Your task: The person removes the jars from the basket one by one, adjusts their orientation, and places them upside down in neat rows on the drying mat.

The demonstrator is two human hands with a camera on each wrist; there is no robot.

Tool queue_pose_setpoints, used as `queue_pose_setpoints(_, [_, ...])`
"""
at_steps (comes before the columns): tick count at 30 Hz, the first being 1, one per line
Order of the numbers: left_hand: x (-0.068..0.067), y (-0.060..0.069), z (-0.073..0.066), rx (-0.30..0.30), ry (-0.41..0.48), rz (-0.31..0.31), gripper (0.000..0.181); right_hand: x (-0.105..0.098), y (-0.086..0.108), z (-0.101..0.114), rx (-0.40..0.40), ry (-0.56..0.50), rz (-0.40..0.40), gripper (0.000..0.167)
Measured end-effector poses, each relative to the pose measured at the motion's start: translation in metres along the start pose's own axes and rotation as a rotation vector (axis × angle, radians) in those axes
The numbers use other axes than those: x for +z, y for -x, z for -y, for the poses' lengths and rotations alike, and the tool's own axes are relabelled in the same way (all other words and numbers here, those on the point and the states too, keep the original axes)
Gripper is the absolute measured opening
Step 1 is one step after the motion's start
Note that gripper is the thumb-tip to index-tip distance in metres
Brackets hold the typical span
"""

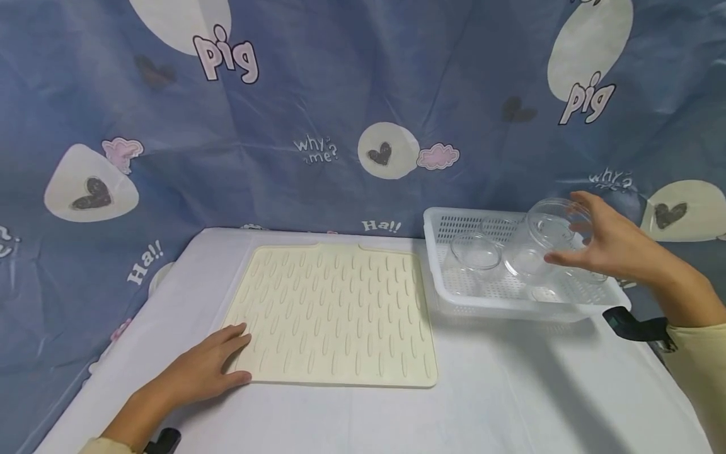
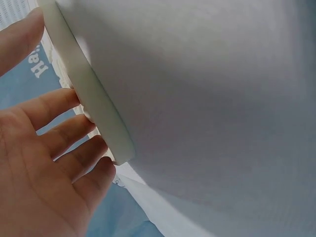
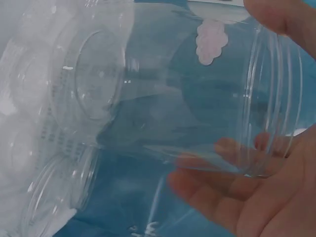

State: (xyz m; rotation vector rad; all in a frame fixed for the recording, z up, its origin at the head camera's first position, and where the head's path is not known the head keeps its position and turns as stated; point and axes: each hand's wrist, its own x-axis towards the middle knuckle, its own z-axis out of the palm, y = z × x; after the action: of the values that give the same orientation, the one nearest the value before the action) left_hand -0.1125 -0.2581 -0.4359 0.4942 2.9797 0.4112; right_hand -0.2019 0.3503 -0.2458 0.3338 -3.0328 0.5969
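Observation:
A clear, see-through jar [image 1: 547, 230] is tilted in my right hand [image 1: 621, 243], over the right part of a white basket [image 1: 510, 307]. The thumb and fingers grip the jar [image 3: 158, 98] near its ringed end, as the right wrist view shows. Inside the basket stand other clear jars, among them one jar [image 1: 476, 252] at the left. My left hand [image 1: 201, 369] touches the left front corner of a cream ridged mat [image 1: 340, 315]. In the left wrist view its thumb and loosely extended fingertips meet the mat's edge [image 2: 91, 89].
A white cloth [image 1: 363, 419] covers the table, and the mat lies flat on it, left of the basket. Behind the table hangs a blue printed curtain [image 1: 283, 94], close to the basket's back rim.

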Motion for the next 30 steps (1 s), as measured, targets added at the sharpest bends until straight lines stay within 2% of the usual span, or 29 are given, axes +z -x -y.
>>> queue_pose_setpoints(6, [-0.001, 0.0, -0.002, -0.001, 0.014, 0.016, 0.074, -0.001, 0.001, 0.01, -0.074, 0.004, -0.054, 0.116])
queue_pose_setpoints(14, [-0.002, -0.001, -0.001, -0.005, 0.009, 0.007, 0.073, 0.001, -0.006, 0.023, -0.088, -0.015, -0.05, 0.119])
queue_pose_setpoints(22, [-0.001, 0.0, 0.0, 0.002, 0.004, 0.002, 0.073, 0.006, -0.008, 0.03, -0.126, 0.009, -0.098, 0.114])
queue_pose_setpoints(30, [0.0, 0.001, 0.001, 0.007, 0.007, -0.014, 0.073, 0.011, -0.016, 0.046, -0.131, -0.05, -0.086, 0.125])
